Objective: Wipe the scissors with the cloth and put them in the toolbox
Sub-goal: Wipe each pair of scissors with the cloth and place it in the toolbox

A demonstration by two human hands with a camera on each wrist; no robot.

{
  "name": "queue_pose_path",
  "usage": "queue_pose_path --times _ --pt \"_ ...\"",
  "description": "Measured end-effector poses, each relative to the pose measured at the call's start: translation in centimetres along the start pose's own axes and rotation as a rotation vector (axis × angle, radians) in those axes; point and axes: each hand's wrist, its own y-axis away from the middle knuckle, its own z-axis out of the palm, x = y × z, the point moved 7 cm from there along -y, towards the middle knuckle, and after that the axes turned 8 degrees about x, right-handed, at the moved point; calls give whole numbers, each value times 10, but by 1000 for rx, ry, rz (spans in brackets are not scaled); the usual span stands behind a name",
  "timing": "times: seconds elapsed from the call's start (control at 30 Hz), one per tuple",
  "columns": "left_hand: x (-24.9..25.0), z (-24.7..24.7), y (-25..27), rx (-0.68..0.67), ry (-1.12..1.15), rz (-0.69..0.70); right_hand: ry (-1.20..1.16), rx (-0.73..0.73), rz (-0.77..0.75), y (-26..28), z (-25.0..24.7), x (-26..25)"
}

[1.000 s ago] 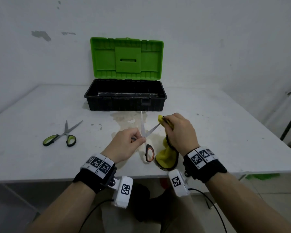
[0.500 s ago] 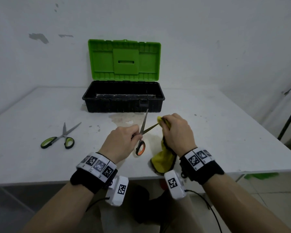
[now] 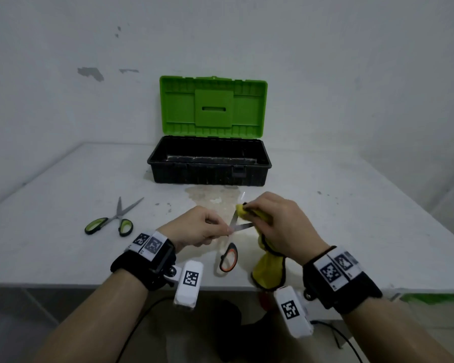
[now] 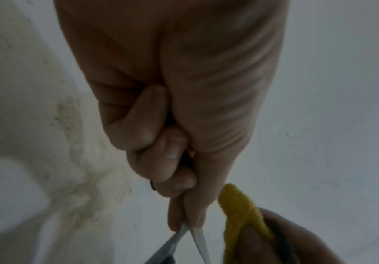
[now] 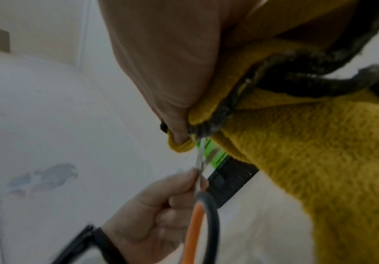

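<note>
**Q:** How many pairs of scissors are there, and where?

**A:** Two. One pair, the orange-handled scissors (image 3: 230,254), is held above the near edge of the white table (image 3: 351,210), blades spread in a narrow V and pointing away from the person, one orange-and-black handle loop hanging down. The second pair, the green-handled scissors (image 3: 110,224), lies flat on the table well to the left, blades slightly apart, touched by nothing.

**Q:** What are the two hands doing?

**A:** The left hand (image 3: 194,227) has its fingers curled in, with thumb and fingertips pinching the orange-handled scissors near where the blades cross. The right hand (image 3: 278,226) is closed round one yellow cloth (image 3: 269,271) with a dark edge. Its fingertips press a fold of cloth onto the far blade, and the rest of the cloth hangs down from the fist to the table edge.

**Q:** Is the cloth touching both blades?

**A:** In the right wrist view the cloth wraps one blade. Whether it touches the other, I cannot tell.

**Q:** And the toolbox?

**A:** One toolbox (image 3: 209,167), a black tray with a green lid (image 3: 212,106) standing upright and open, sits at the back of the table against the wall, well beyond both hands. Neither pair of scissors is inside it. A pale stain (image 3: 212,199) marks the table just in front of it.
</note>
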Motion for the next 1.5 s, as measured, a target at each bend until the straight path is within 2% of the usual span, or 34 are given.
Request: queue_pose_path --times 0.13,0.27,0.37,0.47,0.5,0.57,0.7,0.77,0.87,1.0,1.07,1.13,1.23,1.37,1.43,1.5 --pt "-4 2 2 -48 72 -16 105 -95 -132 10 25 -16" --pt "-8 4 7 -91 58 1 180 -113 -157 16 33 -23" --pt "-10 7 8 -103 17 27 183 -86 -20 11 33 -16" --pt "-12 12 8 -132 28 18 160 31 226 -2 20 10" --pt "-13 13 8 -135 45 3 145 66 266 -4 16 15" --pt "-16 11 6 -116 85 -35 93 96 238 -3 11 14" --pt "-15 7 4 -114 124 -47 71 -93 45 16 25 -12" --pt "-13 9 5 -144 92 -22 101 -113 12 22 30 -16" --pt "-11 15 7 -187 51 12 158 -81 126 18 30 -3" --pt "-16 22 8 -205 68 -4 91 72 386 8 16 27" --pt "-20 20 7 -198 121 -36 4 106 400 7 10 28" --pt "-25 18 7 -228 186 -79 -124 52 352 8 6 20" --pt "-31 17 8 -285 254 -134 -249 -147 269 13 5 6" --pt "-27 26 12 -365 190 -98 -177 -321 223 17 17 2" --pt "-24 29 14 -379 160 -74 -133 -299 263 17 22 5" --pt "-20 30 15 -369 145 -60 -91 -171 351 14 17 16"
